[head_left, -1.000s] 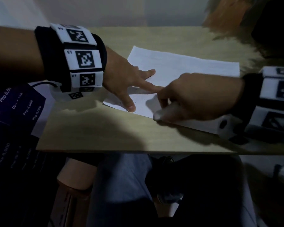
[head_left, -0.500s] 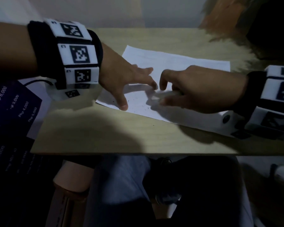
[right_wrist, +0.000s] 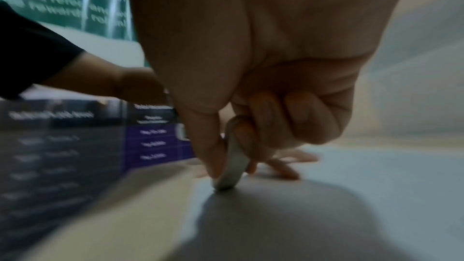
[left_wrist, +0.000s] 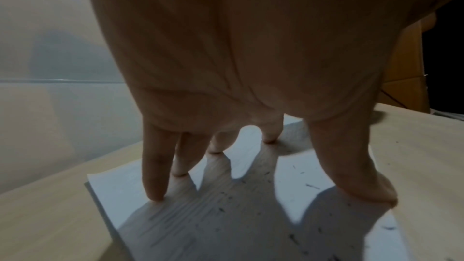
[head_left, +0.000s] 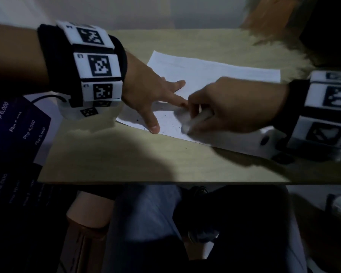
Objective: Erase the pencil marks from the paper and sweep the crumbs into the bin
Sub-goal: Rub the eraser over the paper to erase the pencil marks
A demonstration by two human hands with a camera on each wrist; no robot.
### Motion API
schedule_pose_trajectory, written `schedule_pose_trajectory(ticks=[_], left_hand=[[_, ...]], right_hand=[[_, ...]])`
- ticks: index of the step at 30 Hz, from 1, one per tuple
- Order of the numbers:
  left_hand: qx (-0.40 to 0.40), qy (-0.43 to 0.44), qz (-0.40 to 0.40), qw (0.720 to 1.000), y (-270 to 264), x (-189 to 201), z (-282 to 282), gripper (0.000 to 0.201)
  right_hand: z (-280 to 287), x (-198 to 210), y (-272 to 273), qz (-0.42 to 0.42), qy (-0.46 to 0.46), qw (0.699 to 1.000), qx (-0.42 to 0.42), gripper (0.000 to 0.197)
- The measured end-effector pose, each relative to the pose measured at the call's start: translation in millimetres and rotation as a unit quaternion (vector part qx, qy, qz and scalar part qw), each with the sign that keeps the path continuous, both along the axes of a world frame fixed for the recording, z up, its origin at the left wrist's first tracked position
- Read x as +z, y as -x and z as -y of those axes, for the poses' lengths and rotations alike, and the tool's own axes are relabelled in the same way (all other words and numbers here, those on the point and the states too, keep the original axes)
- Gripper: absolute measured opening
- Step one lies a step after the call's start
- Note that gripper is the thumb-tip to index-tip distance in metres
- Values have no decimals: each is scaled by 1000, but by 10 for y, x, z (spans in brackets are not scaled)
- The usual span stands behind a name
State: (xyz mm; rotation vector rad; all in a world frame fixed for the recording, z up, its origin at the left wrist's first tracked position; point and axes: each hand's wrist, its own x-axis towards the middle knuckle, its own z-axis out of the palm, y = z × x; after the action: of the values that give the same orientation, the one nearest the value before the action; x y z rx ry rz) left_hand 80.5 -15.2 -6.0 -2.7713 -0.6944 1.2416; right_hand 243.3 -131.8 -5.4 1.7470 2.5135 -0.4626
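A white sheet of paper [head_left: 211,75] lies on the light wooden table [head_left: 146,158]. My left hand [head_left: 156,95] is spread flat on the sheet's near left corner, fingertips [left_wrist: 155,195] and thumb pressing the paper [left_wrist: 251,225] down. Dark eraser crumbs [head_left: 165,123] and specks [left_wrist: 311,186] are scattered between the thumb and fingers. My right hand [head_left: 224,107] pinches a white eraser [head_left: 193,123], its tip touching the sheet just right of my left forefinger. In the right wrist view the eraser [right_wrist: 233,166] sits between thumb and forefinger, its end on the paper [right_wrist: 376,186].
A dark printed price sheet [head_left: 14,134] hangs off the table's left side. The table's near edge [head_left: 165,182] runs across the view with my knees below. A brown furry thing [head_left: 280,42] lies at the back right. A wall stands behind the table.
My right hand slid back and forth on the sheet: away from the near edge half a second ago, now back toward it with the eraser tip down. My left hand stayed pressed in place.
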Motion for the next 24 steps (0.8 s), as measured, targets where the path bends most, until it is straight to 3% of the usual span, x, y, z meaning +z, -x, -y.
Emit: schedule_pose_trajectory(ticks=[3,5,7,10,13,15,17,20,24], left_hand=[[-5,-7,-4,1000,-4,12,-2,98],[-7,0,-2,1000,1,14,-6,97],[-2,9,0,1000,-4,11,2,94],[-4,-6,-8,1000,-10,7,1,95],[-6,-6,-9,1000,0,6,-9,97],[-2,2,-6,1000,9,1,-16,97],[1,6,-5,1000,-2,-4,-15,96],[-5,-7,-12,1000,-8,-4,-11,97],[-3,-7,-17,1000,4,0,-22,99]], right_hand=[[-112,-3,-80,34,-42,997,-49,36],[-18,-62,-13,43,-75,996,-10,29],[71,-41,56,9,-27,999,32,29],[-76,43,-39,7,33,999,-4,38],[-144,13,-124,16,-15,999,-40,49],[-6,-51,-46,30,-55,998,-16,45],[99,-57,27,11,-28,999,18,34],[-27,19,-59,8,25,1000,3,37],[-72,2,-107,33,-34,998,-34,46]])
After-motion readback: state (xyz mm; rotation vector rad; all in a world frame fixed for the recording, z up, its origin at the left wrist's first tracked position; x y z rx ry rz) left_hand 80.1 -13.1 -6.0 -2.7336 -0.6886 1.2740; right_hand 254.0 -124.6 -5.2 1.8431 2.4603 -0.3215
